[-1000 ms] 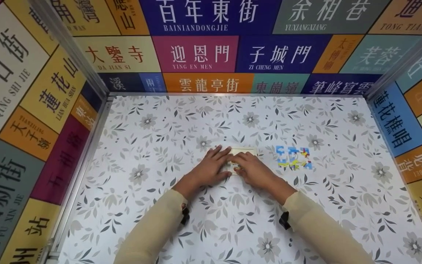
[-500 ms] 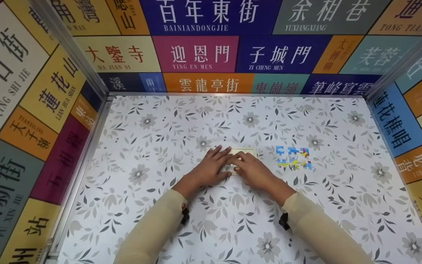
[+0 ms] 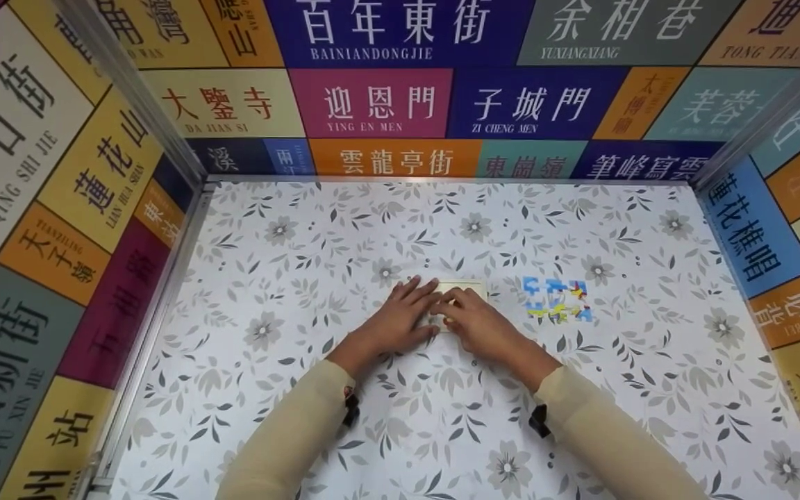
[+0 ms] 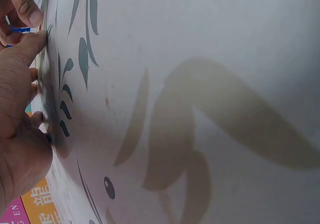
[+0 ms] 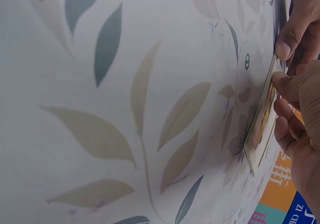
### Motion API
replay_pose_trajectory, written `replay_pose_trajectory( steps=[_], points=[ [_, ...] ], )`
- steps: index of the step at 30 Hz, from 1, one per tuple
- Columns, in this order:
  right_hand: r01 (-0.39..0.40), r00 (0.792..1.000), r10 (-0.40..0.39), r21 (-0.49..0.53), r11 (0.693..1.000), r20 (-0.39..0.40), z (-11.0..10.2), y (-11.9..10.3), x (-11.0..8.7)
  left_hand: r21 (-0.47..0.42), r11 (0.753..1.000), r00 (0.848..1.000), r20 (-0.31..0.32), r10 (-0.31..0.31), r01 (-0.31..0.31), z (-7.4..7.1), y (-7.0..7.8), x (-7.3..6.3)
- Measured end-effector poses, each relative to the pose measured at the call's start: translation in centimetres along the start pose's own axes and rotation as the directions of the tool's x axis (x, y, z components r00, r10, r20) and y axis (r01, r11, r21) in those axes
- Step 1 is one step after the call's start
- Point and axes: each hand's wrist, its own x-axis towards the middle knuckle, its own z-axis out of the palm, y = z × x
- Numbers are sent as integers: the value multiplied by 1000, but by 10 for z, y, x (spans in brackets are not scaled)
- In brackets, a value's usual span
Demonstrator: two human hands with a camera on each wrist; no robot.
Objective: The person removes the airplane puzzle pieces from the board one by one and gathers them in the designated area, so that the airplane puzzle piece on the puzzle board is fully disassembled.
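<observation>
Let your left hand (image 3: 400, 318), fingers spread, steady the tray (image 3: 473, 283) at its left side while your right hand (image 3: 482, 323), curled over it, whether pinching anything I can't tell, works gently, puzzle pieces (image 3: 558, 308) lying right of the tray.

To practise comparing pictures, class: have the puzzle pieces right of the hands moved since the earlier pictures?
No; the puzzle pieces sit unshifted against the printed flower.
</observation>
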Motion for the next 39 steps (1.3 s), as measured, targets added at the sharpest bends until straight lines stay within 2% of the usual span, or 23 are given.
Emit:
replay_pose_trajectory(
  steps=[10, 18, 27, 39],
  points=[
    [50, 999, -51, -6, 999, -12, -1, 3, 1, -5, 1000, 1000, -15, 18, -18, -1, 1, -1],
    [104, 995, -104, -10, 995, -11, -5, 5, 1, -11, 1000, 1000, 3, 14, -14, 0, 2, -1],
    [137, 989, -139, -41, 990, -56, -4, 5, 1, 20, 1000, 1000, -3, 10, -10, -1, 1, -1],
    [121, 991, -125, -89, 989, -50, -6, 8, -4, 28, 999, 1000, -2, 25, -24, -1, -1, 0]
  ],
)
